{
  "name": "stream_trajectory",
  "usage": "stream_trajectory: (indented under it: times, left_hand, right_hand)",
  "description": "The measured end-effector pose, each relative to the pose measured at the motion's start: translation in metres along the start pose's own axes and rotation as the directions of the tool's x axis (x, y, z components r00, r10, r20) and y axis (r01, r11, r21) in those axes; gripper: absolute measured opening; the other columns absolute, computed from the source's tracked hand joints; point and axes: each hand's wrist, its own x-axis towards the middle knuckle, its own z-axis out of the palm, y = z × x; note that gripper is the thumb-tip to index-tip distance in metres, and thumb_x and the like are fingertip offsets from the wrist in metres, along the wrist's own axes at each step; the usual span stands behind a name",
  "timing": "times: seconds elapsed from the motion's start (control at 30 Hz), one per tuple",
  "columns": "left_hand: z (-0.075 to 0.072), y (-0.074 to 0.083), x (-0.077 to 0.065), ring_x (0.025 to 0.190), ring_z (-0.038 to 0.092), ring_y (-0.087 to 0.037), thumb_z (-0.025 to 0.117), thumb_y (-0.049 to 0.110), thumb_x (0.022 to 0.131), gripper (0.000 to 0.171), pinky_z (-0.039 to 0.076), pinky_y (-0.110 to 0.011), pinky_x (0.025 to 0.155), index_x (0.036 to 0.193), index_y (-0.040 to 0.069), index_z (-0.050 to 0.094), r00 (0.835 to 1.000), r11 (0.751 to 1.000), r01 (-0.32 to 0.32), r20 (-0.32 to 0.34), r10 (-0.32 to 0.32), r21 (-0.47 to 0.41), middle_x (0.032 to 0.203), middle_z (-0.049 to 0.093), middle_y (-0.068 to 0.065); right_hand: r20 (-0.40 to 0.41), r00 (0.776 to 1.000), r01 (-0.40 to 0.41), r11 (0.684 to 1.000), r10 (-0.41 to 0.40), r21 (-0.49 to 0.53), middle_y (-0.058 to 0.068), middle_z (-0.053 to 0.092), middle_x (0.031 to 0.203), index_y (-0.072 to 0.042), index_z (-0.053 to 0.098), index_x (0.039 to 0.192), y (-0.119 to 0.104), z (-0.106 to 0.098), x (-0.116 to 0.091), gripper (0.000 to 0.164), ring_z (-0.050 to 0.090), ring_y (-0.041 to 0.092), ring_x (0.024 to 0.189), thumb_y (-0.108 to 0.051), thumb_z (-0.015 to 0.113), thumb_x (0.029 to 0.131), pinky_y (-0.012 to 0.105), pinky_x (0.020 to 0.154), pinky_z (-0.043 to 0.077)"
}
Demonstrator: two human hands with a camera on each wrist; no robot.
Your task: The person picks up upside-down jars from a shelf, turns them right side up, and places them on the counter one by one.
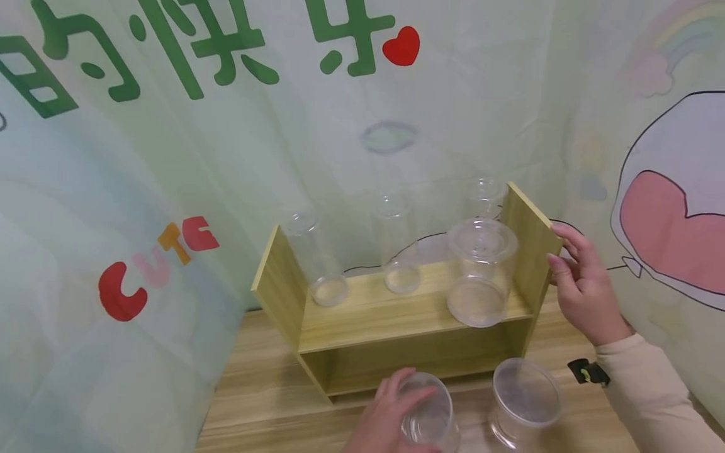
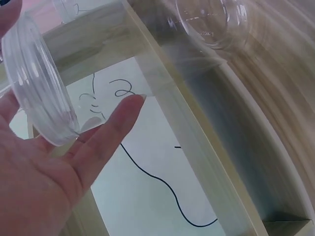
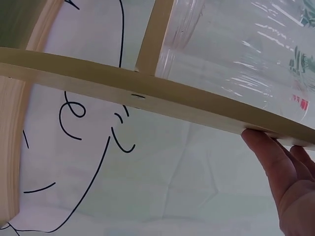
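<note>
L hand is gripping clear jar in front of shelf, rim up, long axis approx. vert., while R hand is touching R side panel w/ relaxed fingers.

At right, wide jar blocks shelf.

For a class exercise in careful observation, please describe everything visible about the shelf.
The shelf looks like pale yellow wood with visible grain. Its two side panels rise above the upper of two horizontal boards. It stands upright on the wood-grained table. Clear containers rest on the upper board, and the right hand touches the right panel near its top front corner.
</note>
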Motion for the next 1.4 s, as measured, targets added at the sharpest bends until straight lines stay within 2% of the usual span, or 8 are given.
stream_trajectory:
  times: [0.13,0.3,0.53,0.63,0.8,1.0,1.2,1.4]
  left_hand:
    - [-0.001,0.003,0.005,0.123,0.047,-0.026,0.087,0.051,0.068,0.080,0.054,-0.038,0.073,0.139,0.035,0.056,0.996,0.998,0.057,0.063,-0.056,-0.008,0.148,0.040,-0.008]
    - [-0.002,0.008,0.011,0.126,0.045,-0.024,0.086,0.051,0.069,0.078,0.055,-0.044,0.072,0.140,0.040,0.054,0.981,0.991,0.132,0.144,-0.130,-0.005,0.150,0.038,-0.004]
    - [0.000,0.011,0.014,0.126,0.045,-0.023,0.087,0.048,0.068,0.079,0.055,-0.051,0.073,0.140,0.041,0.054,0.964,0.984,0.179,0.196,-0.178,0.012,0.152,0.037,-0.004]
    - [0.004,0.011,0.014,0.125,0.045,-0.023,0.087,0.048,0.068,0.079,0.055,-0.048,0.074,0.139,0.041,0.054,0.965,0.985,0.171,0.196,-0.171,0.017,0.152,0.037,-0.004]
    - [0.008,0.010,0.015,0.123,0.047,-0.024,0.085,0.050,0.070,0.076,0.056,-0.044,0.073,0.139,0.038,0.055,0.977,0.992,0.118,0.174,-0.123,0.037,0.151,0.038,-0.006]
    - [0.013,0.009,0.014,0.124,0.046,-0.024,0.083,0.050,0.071,0.075,0.055,-0.043,0.072,0.139,0.038,0.054,0.979,0.993,0.109,0.168,-0.115,0.042,0.152,0.037,-0.006]
    - [0.016,0.008,0.018,0.127,0.045,-0.028,0.079,0.053,0.075,0.074,0.056,-0.049,0.076,0.142,0.033,0.053,0.989,0.997,0.071,0.124,-0.075,0.038,0.156,0.031,-0.008]
    - [0.015,0.007,0.015,0.132,0.041,-0.031,0.081,0.049,0.074,0.076,0.054,-0.053,0.080,0.142,0.032,0.052,0.990,0.995,0.096,0.102,-0.093,-0.017,0.159,0.027,-0.007]
  right_hand:
    - [-0.001,0.999,0.045,0.999,-0.045,-0.022,-0.010,0.049,0.136,-0.004,0.040,0.147,0.001,0.001,0.002,0.051,0.058,0.000,0.094,0.011,0.046,0.098,0.008,0.071,0.047]
    - [0.000,0.998,0.055,0.998,-0.055,-0.025,-0.010,0.050,0.133,-0.004,0.038,0.147,0.002,0.003,0.001,0.051,0.058,0.001,0.091,0.011,0.045,0.098,0.008,0.070,0.048]
    - [0.007,1.000,0.025,0.999,-0.025,-0.023,0.013,0.051,0.135,-0.005,0.036,0.148,0.002,0.005,-0.002,0.051,0.058,0.000,0.093,0.010,0.043,0.099,0.009,0.072,0.049]
    - [0.010,0.999,0.053,0.998,-0.053,-0.027,0.020,0.050,0.134,-0.004,0.036,0.147,0.003,0.005,-0.001,0.050,0.057,0.001,0.093,0.010,0.042,0.099,0.009,0.072,0.049]
    - [0.011,0.998,0.069,0.997,-0.069,-0.018,0.028,0.048,0.135,-0.002,0.034,0.146,0.004,0.004,0.000,0.049,0.057,0.001,0.091,0.010,0.041,0.100,0.008,0.070,0.048]
    - [0.013,0.999,0.041,0.999,-0.041,-0.014,0.028,0.046,0.140,-0.003,0.034,0.147,0.004,0.003,-0.002,0.050,0.056,0.000,0.093,0.012,0.041,0.099,0.007,0.071,0.046]
    - [0.009,1.000,0.026,1.000,-0.026,-0.017,0.027,0.045,0.141,-0.004,0.033,0.147,0.002,0.000,0.001,0.049,0.056,-0.001,0.092,0.009,0.040,0.101,0.006,0.071,0.047]
    - [0.011,0.998,0.055,0.998,-0.055,-0.009,0.027,0.045,0.140,-0.002,0.033,0.147,0.003,0.002,0.000,0.050,0.055,0.002,0.092,0.011,0.040,0.099,0.007,0.069,0.045]
